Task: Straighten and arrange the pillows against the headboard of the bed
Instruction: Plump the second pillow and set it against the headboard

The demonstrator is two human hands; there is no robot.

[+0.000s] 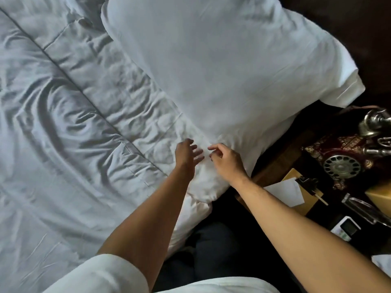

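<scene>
Right of the right hand a dark wooden bedside table holds an ornate rotary telephone, a clipboard with paper and a remote control, dim against the daylit rumpled sheet.

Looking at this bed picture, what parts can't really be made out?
All in the head view:
- Headboard: not clearly visible; the big pillow covers that end and the top edge cuts it off.
- Any other pillows: cut off by the top edge.
- Left hand and right hand: motion blur hides whether their fingers touch the pillow's corner.
- Remote on the nightstand: buttons too small to read.
- Phone: cut off by the right edge.
</scene>
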